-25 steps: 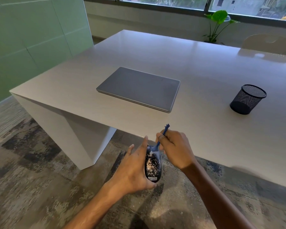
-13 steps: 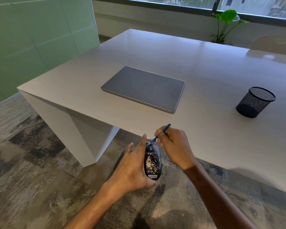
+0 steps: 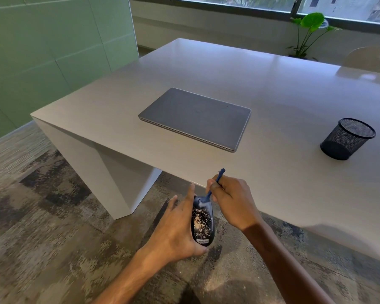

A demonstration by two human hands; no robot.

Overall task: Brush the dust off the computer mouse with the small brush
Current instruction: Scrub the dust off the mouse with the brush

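Left hand (image 3: 176,233) cradles the dark, dust-speckled computer mouse (image 3: 202,222) off the near edge of the pale grey desk (image 3: 283,102), above the mottled carpet floor (image 3: 42,227); its grip wraps the mouse from the side. Right hand (image 3: 233,200) pinches the small blue brush (image 3: 213,189), bristles touching the mouse's front end. Closed grey laptop (image 3: 195,119) lies mid-desk; black mesh pen cup (image 3: 347,139) stands towards the right edge.

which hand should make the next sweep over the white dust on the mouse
Right. The right hand already grips the small blue brush, whose head sits at the front of the mouse, just above the dust patch. The left hand holds the mouse and should likely just steady it.
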